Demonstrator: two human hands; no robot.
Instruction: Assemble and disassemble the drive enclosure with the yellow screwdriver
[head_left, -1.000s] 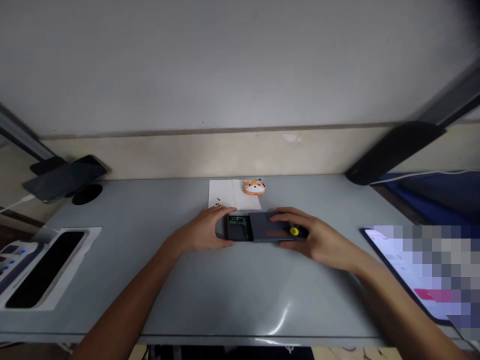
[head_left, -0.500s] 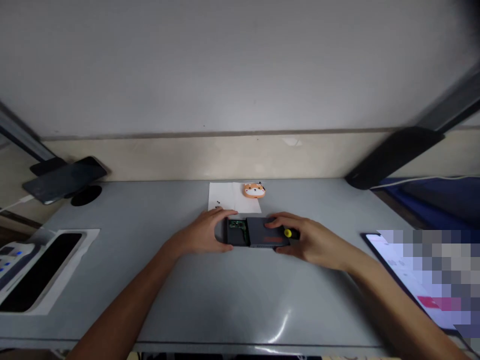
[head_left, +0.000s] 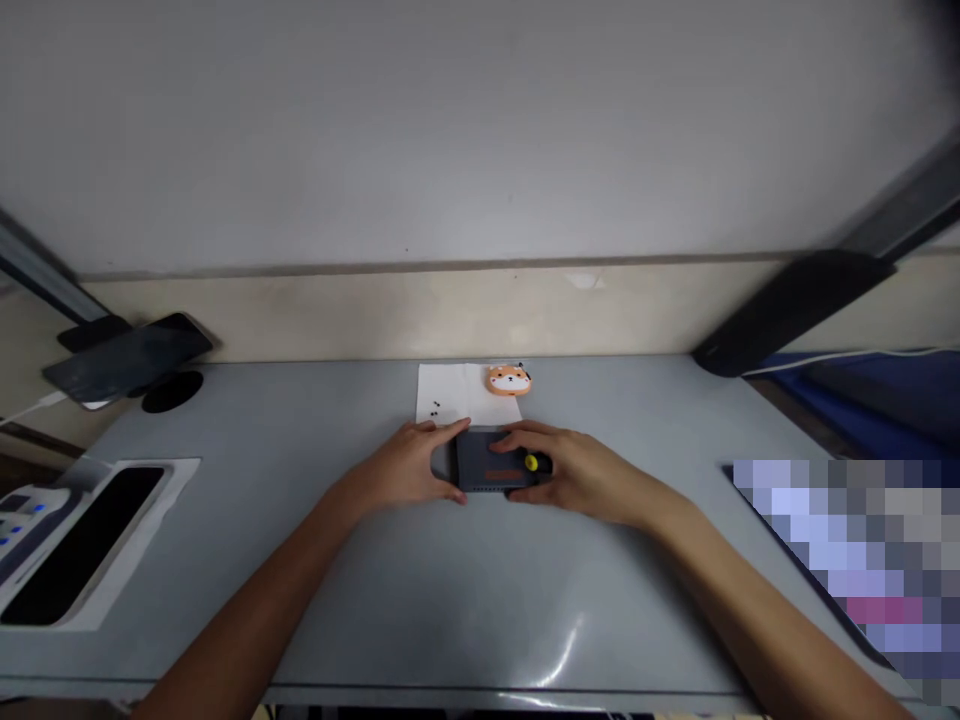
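Grey casing [head_left: 480, 462] is clasped in the right grip [head_left: 581, 470], the left grip [head_left: 405, 465] spread wide around its end.
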